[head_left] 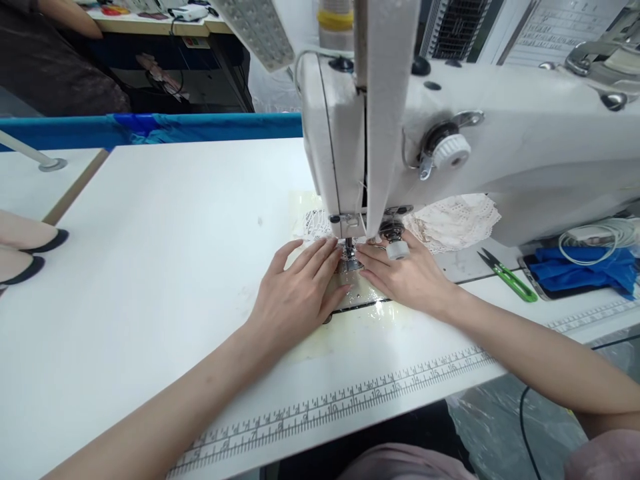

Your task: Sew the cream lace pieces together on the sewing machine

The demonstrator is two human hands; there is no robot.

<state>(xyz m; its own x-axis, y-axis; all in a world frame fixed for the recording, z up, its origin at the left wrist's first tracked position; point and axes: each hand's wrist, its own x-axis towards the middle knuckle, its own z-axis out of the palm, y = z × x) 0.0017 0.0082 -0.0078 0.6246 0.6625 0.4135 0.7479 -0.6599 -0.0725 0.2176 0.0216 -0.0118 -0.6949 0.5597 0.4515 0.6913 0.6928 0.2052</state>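
My left hand (295,293) lies flat on the white table (165,267), fingers stretched toward the presser foot (350,257) of the white sewing machine (500,147). My right hand (405,273) rests flat on the other side of the foot, fingers extended, with a white thimble-like ring (399,249) on one finger. Both hands press down on a small pale piece at the needle that I can barely make out. White lace fabric (450,220) lies behind the foot, under the machine arm.
Green thread snips (507,275) lie right of the machine bed beside a blue cloth (585,270) and a white cable. A ruler strip (350,400) runs along the table's front edge. Dark-tipped pale objects (30,247) sit at the left edge. A blue rail (150,127) borders the back.
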